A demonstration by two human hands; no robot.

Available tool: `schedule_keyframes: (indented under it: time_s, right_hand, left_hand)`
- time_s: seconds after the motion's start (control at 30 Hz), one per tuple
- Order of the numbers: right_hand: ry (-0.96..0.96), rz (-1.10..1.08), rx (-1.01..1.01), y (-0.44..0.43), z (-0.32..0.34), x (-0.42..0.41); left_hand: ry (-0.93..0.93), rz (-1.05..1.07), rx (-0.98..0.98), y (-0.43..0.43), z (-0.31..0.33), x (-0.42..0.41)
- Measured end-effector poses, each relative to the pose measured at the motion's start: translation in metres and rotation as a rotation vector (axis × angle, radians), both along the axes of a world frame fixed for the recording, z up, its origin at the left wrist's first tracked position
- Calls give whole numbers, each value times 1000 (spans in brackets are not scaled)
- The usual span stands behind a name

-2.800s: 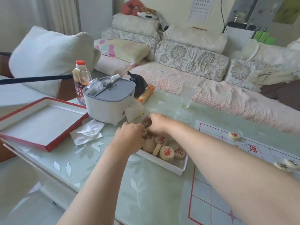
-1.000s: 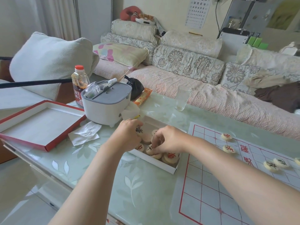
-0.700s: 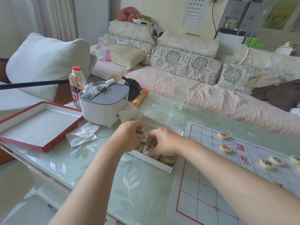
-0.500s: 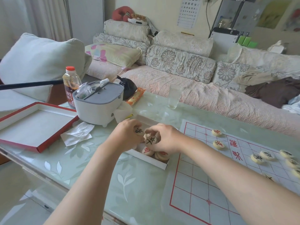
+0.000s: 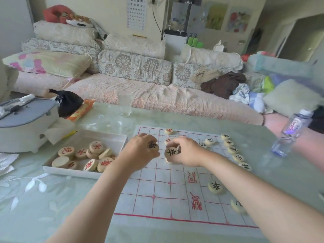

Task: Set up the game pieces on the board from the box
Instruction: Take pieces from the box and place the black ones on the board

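Note:
A white paper board (image 5: 163,199) with a red grid lies on the glass table. My left hand (image 5: 140,151) pinches a round wooden piece with a black character (image 5: 153,146) above the board's left part. Beside it, my right hand (image 5: 184,153) pinches another black-marked piece (image 5: 170,151). Left of the board, the shallow white box (image 5: 112,137) holds several red-marked pieces (image 5: 84,155). A curved row of black-marked pieces (image 5: 233,149) lies along the board's right side, and two red-marked pieces (image 5: 169,131) sit near its far edge.
A white and grey appliance (image 5: 22,123) stands at the left, with a black pouch (image 5: 68,102) and orange packet (image 5: 80,109) behind the box. A glass (image 5: 125,106) stands at the far edge. Another person's hand holds a water bottle (image 5: 289,134) at the right. A sofa lies beyond.
Both hands lifted out of the box, each with a black-marked piece, and moved right over the board. The view swung right, so the red-rimmed lid and sauce bottle dropped out of sight.

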State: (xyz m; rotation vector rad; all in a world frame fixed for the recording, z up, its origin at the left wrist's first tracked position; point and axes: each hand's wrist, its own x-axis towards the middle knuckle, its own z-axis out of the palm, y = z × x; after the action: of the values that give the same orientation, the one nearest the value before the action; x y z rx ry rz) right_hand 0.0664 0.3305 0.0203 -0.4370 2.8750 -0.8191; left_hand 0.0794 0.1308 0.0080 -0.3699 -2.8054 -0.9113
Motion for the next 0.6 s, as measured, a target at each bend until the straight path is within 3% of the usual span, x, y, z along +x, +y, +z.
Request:
schedule_keyframes:
  time_s: [0.17,0.37,0.6]
  right_hand:
    - [72,-243,13,81,-15,-26]
    - [134,-424,92,131,-28,-83]
    - [182,-458,181,130,-43,-155]
  left_hand:
    - [-59,-120,63,60,-9,-12]
    - [-103,-107,164,82,-31,-40]
    - [-103,-44,272,74,-54,-63]
